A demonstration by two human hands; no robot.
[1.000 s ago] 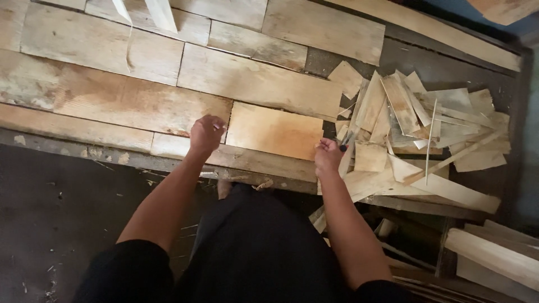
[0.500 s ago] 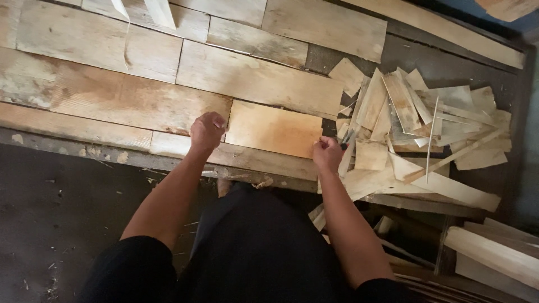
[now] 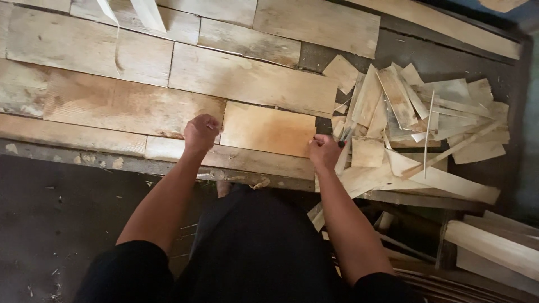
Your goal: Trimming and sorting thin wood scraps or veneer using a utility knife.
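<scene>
Board: a short orange-tinted board (image 3: 268, 129) lies flat among the paler planks (image 3: 247, 78), its near long edge against a narrow strip of wood (image 3: 247, 160).
Left hand: the left hand (image 3: 201, 132) is curled into a loose fist at the board's left end, knuckles up, touching the corner; whether it grips anything I cannot tell.
Right hand: the right hand (image 3: 324, 150) is fisted at the board's right end, fingers closed around a small dark tool (image 3: 343, 140) that pokes out toward the scraps.
Scrap pile: a heap of pale offcuts and slivers (image 3: 415, 123) sits just right of the right hand, spilling over dark floor (image 3: 62, 219).
Body: both forearms reach forward from dark clothing (image 3: 252, 252) at the bottom.
</scene>
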